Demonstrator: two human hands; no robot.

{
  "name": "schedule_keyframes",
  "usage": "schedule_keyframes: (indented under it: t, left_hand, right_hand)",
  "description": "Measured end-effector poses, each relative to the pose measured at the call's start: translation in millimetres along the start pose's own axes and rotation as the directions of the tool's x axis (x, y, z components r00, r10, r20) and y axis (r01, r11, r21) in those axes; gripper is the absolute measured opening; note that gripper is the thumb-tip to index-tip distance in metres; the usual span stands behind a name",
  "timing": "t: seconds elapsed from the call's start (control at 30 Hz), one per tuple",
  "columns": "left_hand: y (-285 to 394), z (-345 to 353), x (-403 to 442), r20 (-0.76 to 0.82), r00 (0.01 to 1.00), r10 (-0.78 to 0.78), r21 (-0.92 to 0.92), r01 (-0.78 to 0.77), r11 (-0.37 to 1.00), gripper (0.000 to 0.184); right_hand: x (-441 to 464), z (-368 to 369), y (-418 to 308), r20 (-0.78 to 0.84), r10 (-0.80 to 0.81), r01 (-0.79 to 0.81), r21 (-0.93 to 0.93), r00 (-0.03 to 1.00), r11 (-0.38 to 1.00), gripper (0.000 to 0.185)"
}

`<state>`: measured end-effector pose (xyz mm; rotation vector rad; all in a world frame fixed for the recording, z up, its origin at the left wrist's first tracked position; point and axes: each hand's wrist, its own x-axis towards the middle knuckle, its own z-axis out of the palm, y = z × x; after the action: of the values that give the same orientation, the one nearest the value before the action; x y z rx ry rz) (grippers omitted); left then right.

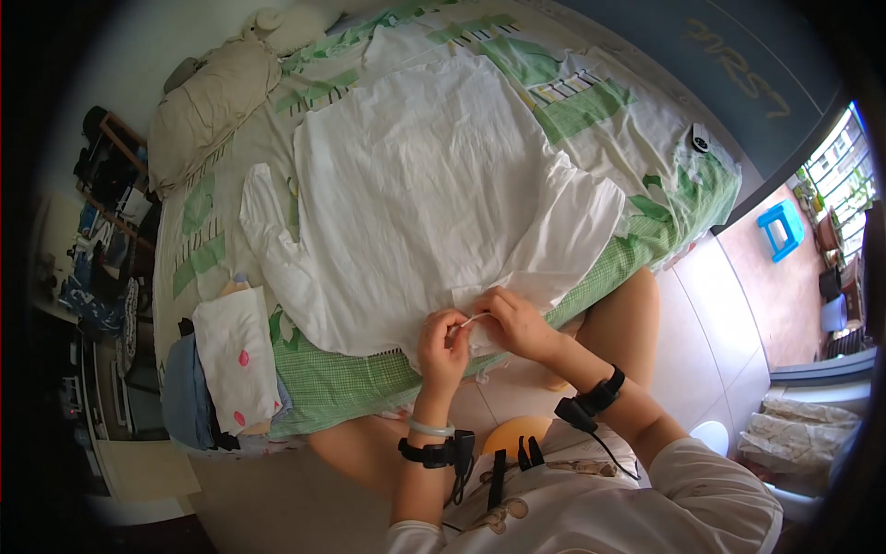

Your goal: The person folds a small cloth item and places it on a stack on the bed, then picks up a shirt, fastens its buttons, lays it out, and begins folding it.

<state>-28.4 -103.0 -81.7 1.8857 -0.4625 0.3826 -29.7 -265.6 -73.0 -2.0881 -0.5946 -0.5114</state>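
Observation:
A white long-sleeved shirt [415,175] lies spread out on the bed [346,388], its sleeves out to both sides. Both of my hands are at the shirt's near edge, close together. My left hand [444,346] has its fingers pinched on the white fabric edge. My right hand [513,321] pinches the same edge just to the right, fingertips nearly meeting those of the left. A thin strip of white cloth shows between the fingertips. Small details under the fingers are hidden.
Folded clothes [235,355] are stacked at the bed's near left corner. A pillow [217,111] lies at the far left. A small white device [700,138] rests at the right. Shelves with items stand left; a blue stool [781,230] is beyond the doorway.

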Motion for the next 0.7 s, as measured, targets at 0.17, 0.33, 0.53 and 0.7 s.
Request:
schedule_keyframes:
  t: [0.17, 0.33, 0.53, 0.7]
  left_hand:
    - [-5.5, -3.9, -3.3, 0.056, 0.983, -0.176, -0.239, 0.184, 0.953, 0.017]
    - [4.5, -7.3, 3.9, 0.103, 0.969, -0.226, -0.223, 0.244, 0.944, 0.018]
    - [4.6, -10.1, 8.2, 0.135, 0.978, -0.159, -0.207, 0.185, 0.961, 0.013]
    - [7.3, -12.6, 9.0, 0.14, 0.98, -0.139, -0.121, 0.157, 0.98, 0.012]
  right_hand:
    - [7.4, -8.6, 0.0, 0.06, 0.032, -0.039, 0.127, 0.998, 0.991, 0.018]
    - [10.4, -12.6, -2.1, 0.057, 0.033, -0.044, 0.214, 0.998, 0.976, 0.016]
    - [15.7, -24.6, -4.8, 0.165, 0.122, -0.161, 0.246, 0.979, 0.956, 0.018]
    - [20.0, -29.7, -3.2, 0.278, 0.155, -0.233, 0.272, 0.948, 0.934, 0.018]
